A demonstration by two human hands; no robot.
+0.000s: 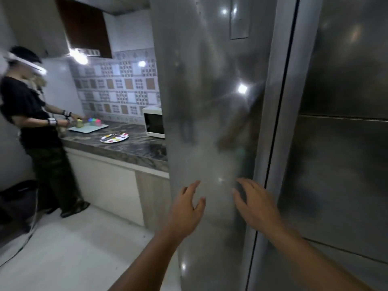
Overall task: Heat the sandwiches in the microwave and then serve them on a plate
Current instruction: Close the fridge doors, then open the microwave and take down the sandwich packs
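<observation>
**Ana:** Head view put both hands low in the frame, against the steel fridge door [210,101]. What was each grip doing?

**Ben:** Both were released. The left hand [185,203] had its fingers spread and loose, grasping nothing. The right hand [255,203] was flat-fingered near the dark seam between the doors. I couldn't tell whether either palm was actually touching the steel.

**Ana:** And the sandwiches?

**Ben:** Not visible anywhere; my guess was they were inside the fridge. The microwave [154,122] sat at centre left on the worktop [130,148], half hidden by the door, with the spotted plate [114,138] just beside it.

**Ana:** How should the step have been done well?

**Ben:** I'd have hooked the right fingers into the door edge at the seam, pulled steadily, and kept the left hand free to steady the door and reach in.

**Ana:** Counts?

**Ben:** One microwave, one plate, two fridge doors, no sandwiches in sight. One other person [31,114] stood at the far left by a pale tray [88,128] holding a few coloured cups, too blurred to count.
</observation>
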